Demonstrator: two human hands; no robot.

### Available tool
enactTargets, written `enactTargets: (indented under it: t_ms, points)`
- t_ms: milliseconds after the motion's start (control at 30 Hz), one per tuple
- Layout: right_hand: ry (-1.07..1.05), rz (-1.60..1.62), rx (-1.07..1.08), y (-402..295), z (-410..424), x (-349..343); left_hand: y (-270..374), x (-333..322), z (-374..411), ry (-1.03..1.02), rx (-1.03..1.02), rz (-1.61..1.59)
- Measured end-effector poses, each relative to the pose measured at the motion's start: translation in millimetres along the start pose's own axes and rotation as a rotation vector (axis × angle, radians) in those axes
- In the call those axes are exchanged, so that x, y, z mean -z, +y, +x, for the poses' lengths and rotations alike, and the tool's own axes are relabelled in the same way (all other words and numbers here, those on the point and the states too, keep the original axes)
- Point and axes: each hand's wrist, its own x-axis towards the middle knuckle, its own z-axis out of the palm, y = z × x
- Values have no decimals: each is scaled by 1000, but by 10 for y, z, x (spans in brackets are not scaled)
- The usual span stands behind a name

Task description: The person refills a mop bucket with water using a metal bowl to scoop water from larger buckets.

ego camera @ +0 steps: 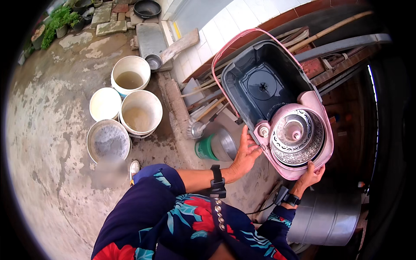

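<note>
A pink and dark grey plastic spin mop bucket [260,86] is held up on the right, its pink handle [217,53] raised over the far side. A perforated metal wringer basket [297,138] sits in its near end. My left hand [243,159] grips the bucket's left edge, fingers partly under the rim. My right hand [310,175] holds its near edge beside the basket, thumb on top. A little water shows on the bucket's floor. Below my left hand stands a metal pot [224,144] against a green container [205,148].
Four round buckets, one with sudsy water [110,141], stand on the concrete at left. A metal dipper [154,61] lies by the wall. Bamboo poles [328,32] and metal bars lie behind the mop bucket. A large metal drum [325,217] is at lower right.
</note>
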Motion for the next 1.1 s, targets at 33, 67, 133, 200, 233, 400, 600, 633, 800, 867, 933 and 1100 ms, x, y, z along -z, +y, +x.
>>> enactTargets:
  t_ms: [33, 67, 133, 200, 233, 400, 600, 633, 800, 867, 933, 1100]
  points:
    - [3, 16, -5, 12, -5, 30, 29, -13, -40, -5, -1, -30]
    - [6, 31, -10, 22, -7, 61, 45, -22, -74, -30, -41, 1]
    - [8, 55, -30, 38, -44, 73, 93, -12, -148, -73, -126, 70]
    - [13, 56, -54, 44, -93, 91, 110, -11, -244, -120, -212, 98]
    - [17, 64, -73, 57, -110, 109, 123, -12, -284, -144, -253, 110]
    - [36, 90, -128, 111, -216, 186, 261, -42, -471, -295, -400, 226]
    - [55, 114, -152, 45, -276, 139, 321, -13, -581, -411, -428, 304]
    - [58, 107, -154, 26, -279, 132, 319, -5, -601, -422, -422, 310]
    - [80, 128, -166, 59, -298, 163, 412, 29, -667, -493, -409, 398]
    - [102, 138, -179, 60, -331, 146, 428, 55, -699, -517, -415, 420]
    - [81, 124, -179, 100, -318, 191, 408, 64, -719, -544, -436, 412]
    - [105, 148, -197, 110, -357, 160, 370, 126, -766, -509, -419, 470]
